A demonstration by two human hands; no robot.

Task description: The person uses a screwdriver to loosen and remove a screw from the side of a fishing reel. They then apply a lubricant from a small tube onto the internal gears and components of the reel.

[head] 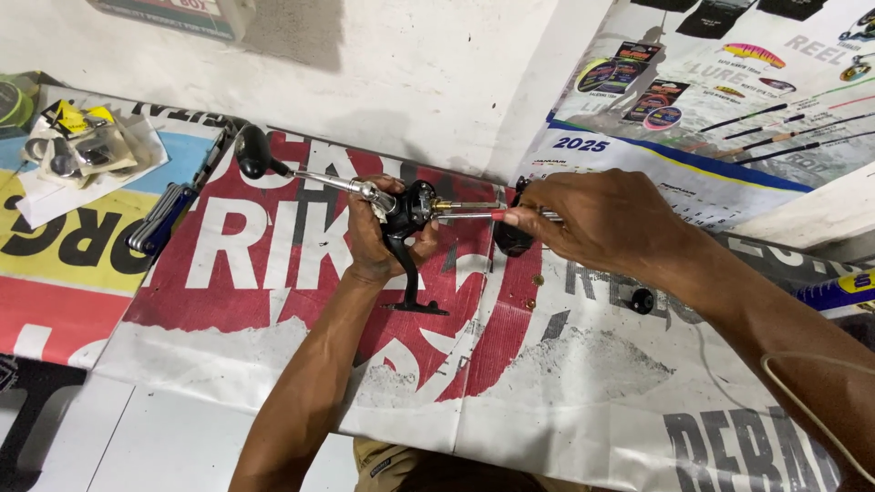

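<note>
at the far left edge of the bench, a clear packet of small parts (pixel 80 146) lies on white paper. just right of it, a folding hex key set (pixel 162 219) rests on the edge of the printed banner (pixel 273 364) that covers the bench and keeps loose parts visible.

over the middle of the banner, the left hand (pixel 378 232) is closed around the black fishing reel body (pixel 412 211), fingers pressed together around it, holding it off the surface. the crank handle with its black knob (pixel 252 151) points toward the far left; the reel foot (pixel 415 305) hangs down toward the near edge. this grip appears to steady the reel and present its shaft end to the other hand.

the right hand (pixel 597 223) pinches a slim tool with a red collar (pixel 474 215) between thumb and fingers, its tip meeting the brass-coloured shaft end of the reel. a dark spool (pixel 512 239) sits partly hidden under this hand.

further right, a small black knob (pixel 643 301) and a tiny round part (pixel 538 280) lie apart on the banner. a poster (pixel 729 82) hangs on the wall beyond the far right corner.
</note>
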